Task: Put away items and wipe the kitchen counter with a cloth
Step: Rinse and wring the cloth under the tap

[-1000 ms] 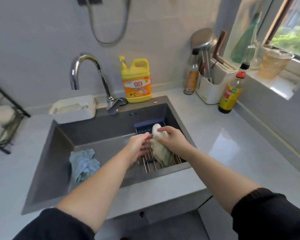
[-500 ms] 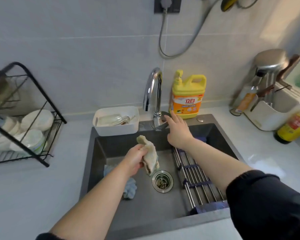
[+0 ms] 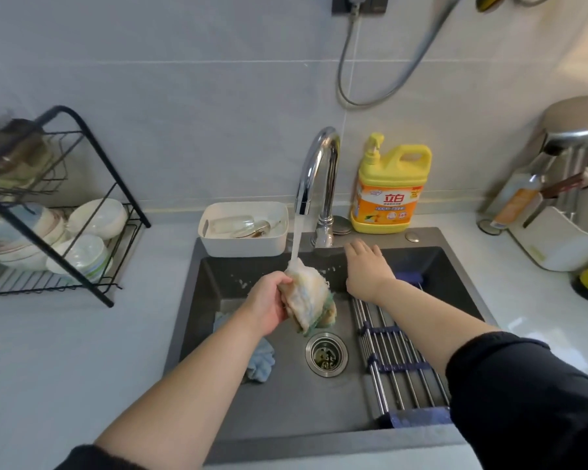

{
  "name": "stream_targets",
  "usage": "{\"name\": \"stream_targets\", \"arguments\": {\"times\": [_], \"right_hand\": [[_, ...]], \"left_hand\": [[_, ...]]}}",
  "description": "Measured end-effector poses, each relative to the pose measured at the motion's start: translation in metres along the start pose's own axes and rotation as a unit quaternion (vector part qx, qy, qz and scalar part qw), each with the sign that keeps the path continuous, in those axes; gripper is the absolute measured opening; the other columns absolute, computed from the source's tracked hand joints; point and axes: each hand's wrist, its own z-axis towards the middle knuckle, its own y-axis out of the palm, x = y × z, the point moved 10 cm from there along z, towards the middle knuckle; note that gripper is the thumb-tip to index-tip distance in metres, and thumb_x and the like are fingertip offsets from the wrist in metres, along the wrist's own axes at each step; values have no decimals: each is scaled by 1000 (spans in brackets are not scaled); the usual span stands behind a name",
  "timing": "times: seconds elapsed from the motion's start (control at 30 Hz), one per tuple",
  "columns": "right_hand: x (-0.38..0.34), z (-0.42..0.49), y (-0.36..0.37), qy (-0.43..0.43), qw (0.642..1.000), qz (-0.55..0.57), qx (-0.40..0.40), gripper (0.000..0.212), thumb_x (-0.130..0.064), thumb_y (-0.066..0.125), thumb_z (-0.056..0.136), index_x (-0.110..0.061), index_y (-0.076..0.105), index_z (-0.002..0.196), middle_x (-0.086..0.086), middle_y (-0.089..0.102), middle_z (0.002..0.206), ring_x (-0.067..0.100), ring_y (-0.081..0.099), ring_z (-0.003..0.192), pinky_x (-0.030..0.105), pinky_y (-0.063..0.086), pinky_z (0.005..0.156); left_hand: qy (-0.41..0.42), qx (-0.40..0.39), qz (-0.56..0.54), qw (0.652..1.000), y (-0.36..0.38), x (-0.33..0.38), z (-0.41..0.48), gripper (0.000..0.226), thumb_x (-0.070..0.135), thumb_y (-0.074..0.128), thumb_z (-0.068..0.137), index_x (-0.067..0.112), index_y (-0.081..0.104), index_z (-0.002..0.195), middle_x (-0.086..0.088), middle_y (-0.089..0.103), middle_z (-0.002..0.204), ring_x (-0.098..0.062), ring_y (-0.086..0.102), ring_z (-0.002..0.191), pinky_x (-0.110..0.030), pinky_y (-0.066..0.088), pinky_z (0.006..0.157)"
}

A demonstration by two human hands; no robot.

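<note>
Left hand (image 3: 267,305) fingers grip the cloth (image 3: 308,296), bunched under running water.

running tap (image 3: 330,191), yellow detergent jug (image 3: 391,188), black dish rack (image 3: 115,174)

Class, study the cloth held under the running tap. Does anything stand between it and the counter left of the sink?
Nothing visible does. The left hand holds the cloth over the sink, and only the rim separates it from the counter. The dish rack stands farther back on the left.
</note>
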Motion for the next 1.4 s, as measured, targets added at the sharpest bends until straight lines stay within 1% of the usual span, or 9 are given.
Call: {"name": "stream_targets", "arguments": {"times": [0.07,0.2,0.47,0.7,0.9,1.07,1.2,1.33,1.4], "right_hand": [[-5,-8,-8,-8,994,107,15,80,-8,58,83,-13,17,151,7,12,158,24,7,147,43,10,119],[-44,-36,-3,-89,937,334,-46,77,-1,63,80,-23,31,147,3,25,154,18,22,143,29,22,114],[-96,-56,-4,-102,921,374,42,71,-26,78,73,-29,46,137,-7,40,144,13,44,128,21,35,99],[-86,-41,6,-33,907,419,-32,52,-16,71,82,-16,51,130,3,61,119,21,60,109,30,49,91],[-66,-34,1,13,886,461,-44,15,-13,80,73,-15,66,79,0,64,72,11,59,67,27,55,69],[-60,-34,4,68,832,546,-78,5,-11,68,86,-10,73,88,13,70,89,20,65,82,34,58,78],[-36,-23,6,188,710,677,-45,10,-7,57,92,-6,66,96,21,64,102,30,62,90,47,54,89],[-39,-19,2,237,534,810,-57,24,-9,38,100,1,54,115,19,61,103,29,62,90,43,54,75],[-44,-19,-4,250,492,831,-68,25,-11,35,102,-1,55,112,17,61,102,29,62,91,41,53,75]], "left_hand": [[-4,15,7,1000,-7,0,-1,27,11,35,92,0,56,106,-12,61,78,-19,60,63,-22,47,51],[-17,34,-9,999,-20,-1,0,38,16,38,97,-3,53,126,-24,60,121,-31,59,104,-37,48,83],[-27,-50,-60,997,-11,0,-7,29,10,52,94,-4,59,118,-22,62,113,-33,59,105,-40,48,91],[5,-73,-45,996,-20,6,-1,32,-19,45,85,2,61,104,-14,68,90,-22,65,85,-24,56,74],[-11,-34,9,999,-33,6,5,41,-24,37,82,4,62,98,-13,62,86,-19,59,77,-17,52,56],[21,11,151,988,-43,16,9,54,-27,33,72,2,65,104,-13,60,80,-23,56,72,-21,45,55],[76,76,307,946,-63,32,13,45,-13,43,80,13,71,104,-6,68,86,-23,63,84,-29,50,70],[101,19,389,916,-64,40,8,17,14,63,84,23,70,98,-2,70,98,-18,65,95,-32,53,87],[75,-10,457,886,-61,29,8,11,17,70,80,21,70,90,-2,71,93,-19,67,91,-31,53,84]]}}
